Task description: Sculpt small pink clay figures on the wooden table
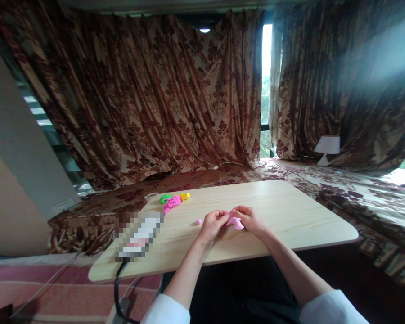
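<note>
The left hand [212, 227] and right hand [251, 220] pinched the pink modelling clay [236, 223] between them, its bulk nearer the right.

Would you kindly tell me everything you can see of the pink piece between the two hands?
The pink piece is small and irregular, light in shade, with a soft-looking surface, perhaps modelling clay. Its lower part bulges out; the left hand and right hand pinch its upper part, partly hiding it. It is over the pale table; whether they touch is unclear.
</note>
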Demonstrator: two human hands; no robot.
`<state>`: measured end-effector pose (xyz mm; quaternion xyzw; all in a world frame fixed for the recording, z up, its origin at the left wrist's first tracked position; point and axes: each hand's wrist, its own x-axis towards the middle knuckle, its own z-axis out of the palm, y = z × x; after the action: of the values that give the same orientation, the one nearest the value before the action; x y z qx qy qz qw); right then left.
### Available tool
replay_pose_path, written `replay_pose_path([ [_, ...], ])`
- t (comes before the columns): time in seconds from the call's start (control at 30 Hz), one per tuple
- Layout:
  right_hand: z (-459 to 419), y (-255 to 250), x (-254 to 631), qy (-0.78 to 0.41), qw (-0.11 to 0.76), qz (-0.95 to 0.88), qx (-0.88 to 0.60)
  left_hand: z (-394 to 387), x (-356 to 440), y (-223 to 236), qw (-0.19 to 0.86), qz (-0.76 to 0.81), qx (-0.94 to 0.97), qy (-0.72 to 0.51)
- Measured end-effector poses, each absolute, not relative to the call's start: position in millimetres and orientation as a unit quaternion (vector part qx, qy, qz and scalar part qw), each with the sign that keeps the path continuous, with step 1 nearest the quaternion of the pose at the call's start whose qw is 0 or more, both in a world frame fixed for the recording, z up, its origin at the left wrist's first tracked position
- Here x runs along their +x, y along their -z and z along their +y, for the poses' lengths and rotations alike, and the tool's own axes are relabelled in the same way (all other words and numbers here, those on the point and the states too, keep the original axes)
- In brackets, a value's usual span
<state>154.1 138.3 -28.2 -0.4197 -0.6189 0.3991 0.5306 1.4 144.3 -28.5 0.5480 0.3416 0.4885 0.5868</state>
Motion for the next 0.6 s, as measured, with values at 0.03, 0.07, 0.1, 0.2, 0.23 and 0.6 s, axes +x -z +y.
replay_pose_path([
  [0.03, 138.5, 27.9, 153.6, -0.4, 0.535, -0.614, -0.42, 143.9, 1.3, 28.2, 0.587, 0.341, 0.548, -0.489],
  [0.07, 138.6, 27.7, 153.4, -0.4, 0.539, -0.611, -0.419, 143.5, 1.2, 28.0, 0.587, 0.339, 0.548, -0.49],
  [0.1, 138.9, 27.7, 153.6, -0.402, 0.542, -0.61, -0.416, 143.0, 1.1, 27.6, 0.588, 0.338, 0.548, -0.49],
  [0.2, 140.1, 28.4, 156.5, -0.407, 0.547, -0.612, -0.401, 141.8, 0.0, 26.7, 0.591, 0.337, 0.542, -0.493],
  [0.23, 140.6, 29.0, 158.0, -0.409, 0.545, -0.614, -0.399, 141.5, -0.4, 26.4, 0.592, 0.338, 0.538, -0.495],
  [0.6, 145.3, 36.1, 160.1, -0.388, 0.525, -0.627, -0.426, 141.3, -1.3, 23.9, 0.602, 0.334, 0.524, -0.502],
])
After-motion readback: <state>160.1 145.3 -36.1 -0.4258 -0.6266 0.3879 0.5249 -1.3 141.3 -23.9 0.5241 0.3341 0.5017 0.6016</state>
